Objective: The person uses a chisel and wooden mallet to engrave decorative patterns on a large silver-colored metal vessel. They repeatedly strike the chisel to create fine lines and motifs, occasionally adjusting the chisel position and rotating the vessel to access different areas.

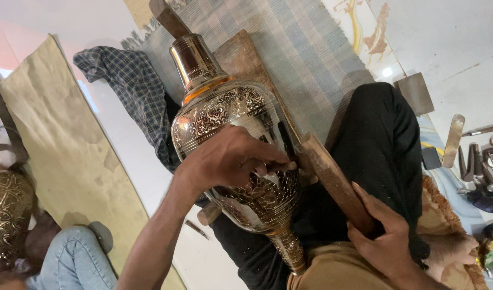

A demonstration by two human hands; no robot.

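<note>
The left hand (230, 158) is pinching a thin engraving tool (281, 166) against the engraved brass vase (230, 139), which is lying across the lap beneath that grip. The right hand (383, 236) is clenching a wooden mallet (332, 180), its head just beside the tool. A glancing blow is likely to skid the tip, scarring the pattern or striking fingers.

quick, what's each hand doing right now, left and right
Left hand: closed on a thin chisel, resting against the engraved brass vase.
Right hand: closed around the wooden mallet.
</note>
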